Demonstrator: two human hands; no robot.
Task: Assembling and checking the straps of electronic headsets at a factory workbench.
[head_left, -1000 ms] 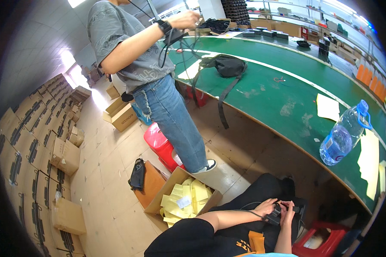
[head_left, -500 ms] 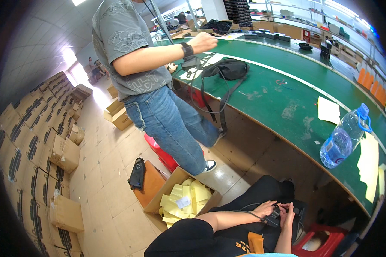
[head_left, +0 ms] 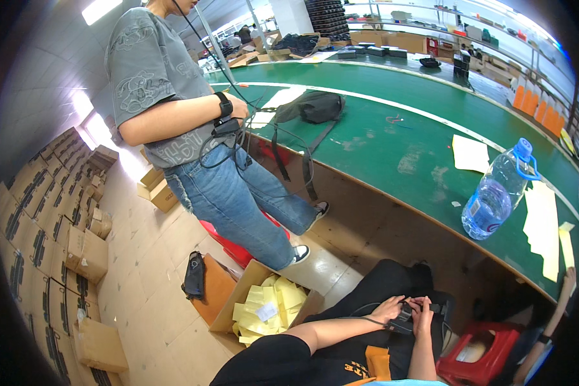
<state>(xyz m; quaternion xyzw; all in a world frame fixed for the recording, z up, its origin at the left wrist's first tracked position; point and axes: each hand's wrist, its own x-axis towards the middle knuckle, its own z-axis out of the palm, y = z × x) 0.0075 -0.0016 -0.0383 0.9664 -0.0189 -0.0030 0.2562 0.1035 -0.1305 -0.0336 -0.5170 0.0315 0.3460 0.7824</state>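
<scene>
Over my lap, both of my hands work at a small black device [head_left: 401, 323] with a thin black cable running from it. My left hand [head_left: 387, 310] is closed on the device from the left side. Against its other side, my right hand [head_left: 422, 316] has its fingers bent, with thumb and fingertips drawn together at the top edge. The device's exact kind cannot be made out, and my fingers cover part of it. An orange flap [head_left: 378, 363] lies on my black clothing, nearer than the hands.
A person [head_left: 174, 109] stands ahead on the left, holding looped black cable. The green table [head_left: 379, 154] bears a black bag [head_left: 318, 107] and a large water bottle [head_left: 495, 196]. Beside me are a carton [head_left: 238, 309] of yellow pieces and a red stool [head_left: 479, 357]. Cartons line the left.
The standing person's hand has dropped from over the table to their waist, bringing the cable along. My view has shifted slightly; my hands stay together on the device, with fingers slightly moved.
</scene>
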